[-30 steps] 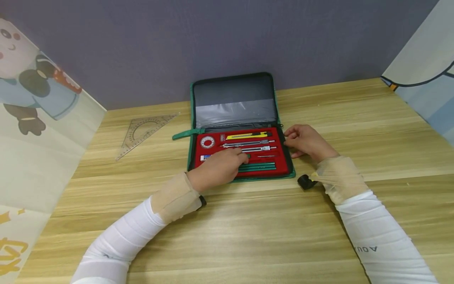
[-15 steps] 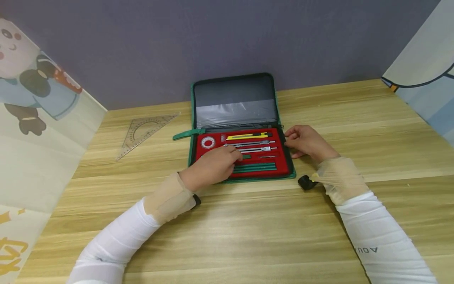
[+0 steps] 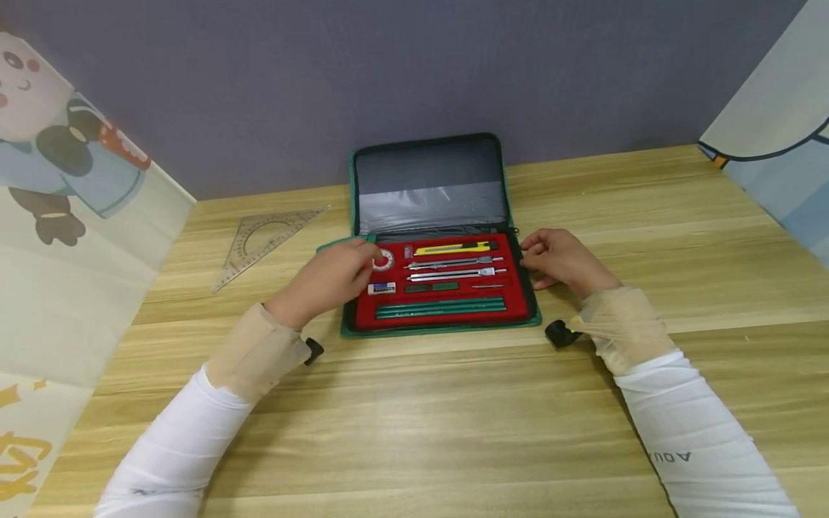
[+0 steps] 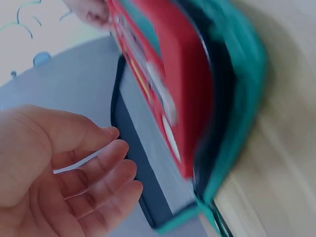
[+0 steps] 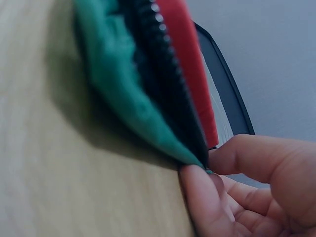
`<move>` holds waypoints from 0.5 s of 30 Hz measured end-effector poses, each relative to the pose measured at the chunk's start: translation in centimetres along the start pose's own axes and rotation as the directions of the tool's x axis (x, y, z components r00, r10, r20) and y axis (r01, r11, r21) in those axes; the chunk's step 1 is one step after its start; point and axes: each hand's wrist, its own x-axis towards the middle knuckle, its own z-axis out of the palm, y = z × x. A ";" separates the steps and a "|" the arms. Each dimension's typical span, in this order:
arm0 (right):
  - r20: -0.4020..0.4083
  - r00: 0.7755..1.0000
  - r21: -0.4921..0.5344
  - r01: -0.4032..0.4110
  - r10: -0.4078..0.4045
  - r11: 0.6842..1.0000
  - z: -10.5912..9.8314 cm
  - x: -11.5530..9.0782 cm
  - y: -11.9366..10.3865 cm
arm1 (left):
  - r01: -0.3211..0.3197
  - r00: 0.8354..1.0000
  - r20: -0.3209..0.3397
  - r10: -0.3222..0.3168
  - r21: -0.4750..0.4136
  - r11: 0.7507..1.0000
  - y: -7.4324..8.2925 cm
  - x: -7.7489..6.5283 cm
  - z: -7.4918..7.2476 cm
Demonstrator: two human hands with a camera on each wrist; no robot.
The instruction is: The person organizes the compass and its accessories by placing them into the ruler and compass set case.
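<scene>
A green zip case [image 3: 427, 169] lies unfolded on the table, its lid leaning back. Its red insert [image 3: 517, 295] bears a small white ring [image 3: 388, 257], a yellow utility knife [image 3: 456, 248], two silver compass-like drawing tools [image 3: 453, 274], an eraser [image 3: 381, 288] and green pencils [image 3: 440, 308]. My left hand [image 3: 327, 280] hovers over the case's left edge, fingertips overlapping the ring in the head view. The left wrist view shows its fingers [image 4: 106, 173] loosely bent with nothing between them. My right hand [image 3: 562, 259] pinches the case's right edge; thumb and finger meet there [image 5: 222, 168].
A clear set square [image 3: 262, 244] with a protractor arc lies on the wood-grain table [image 3: 453, 417] left of the case. Grey panel [image 3: 414, 72] stands behind. Black wrist cameras, the right one [image 3: 560, 333] by the case's corner, jut from both wrists.
My left hand has moved left and back from the middle of the insert, uncovering the eraser and the pencils' left ends. The right hand stays at the case's edge.
</scene>
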 end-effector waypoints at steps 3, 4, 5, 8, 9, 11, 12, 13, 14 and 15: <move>-0.002 1.000 0.001 -0.001 0.001 1.000 -0.1 0.0 0.0 | 0.059 0.998 -0.005 -0.059 -0.020 0.998 -1.4 -0.5 -0.7; -0.002 1.000 0.000 0.000 0.000 1.000 -0.1 0.0 0.1 | 0.081 0.997 -0.009 -0.081 -0.026 0.996 -1.9 -0.7 -0.9; -0.002 1.000 0.000 0.000 0.000 1.000 -0.1 0.0 0.1 | 0.102 0.995 -0.008 -0.102 -0.036 0.994 -2.4 -0.9 -1.2; -0.005 1.000 -0.003 0.000 0.000 1.000 -0.1 0.1 0.1 | 0.140 0.990 -0.014 -0.142 -0.063 0.988 -4.4 -1.4 -1.7; -0.006 1.000 -0.003 0.002 -0.002 1.000 -0.1 0.1 0.1 | 0.154 0.988 -0.013 -0.155 -0.064 0.986 -5.1 -1.6 -1.8; -0.007 1.000 -0.003 0.003 -0.003 1.000 -0.1 0.1 0.1 | 0.185 0.983 0.005 -0.185 -0.071 0.980 -6.5 -2.1 -2.0; -0.006 1.000 -0.004 0.003 -0.003 1.000 -0.1 0.1 0.1 | 0.199 0.980 0.009 -0.199 -0.073 0.977 -7.1 -2.4 -2.1; -0.006 1.000 -0.005 0.003 -0.003 1.000 -0.1 0.1 0.1 | 0.216 0.976 0.019 -0.216 -0.075 0.973 -7.7 -2.6 -2.2; -0.004 1.000 -0.008 0.003 -0.003 1.000 0.0 0.1 0.1 | 0.239 0.971 0.030 -0.238 -0.075 0.968 -8.2 -2.9 -2.3; -0.004 1.000 -0.011 0.002 -0.002 1.000 0.0 0.1 0.0 | 0.259 0.966 0.040 -0.257 -0.080 0.963 -8.6 -3.1 -2.5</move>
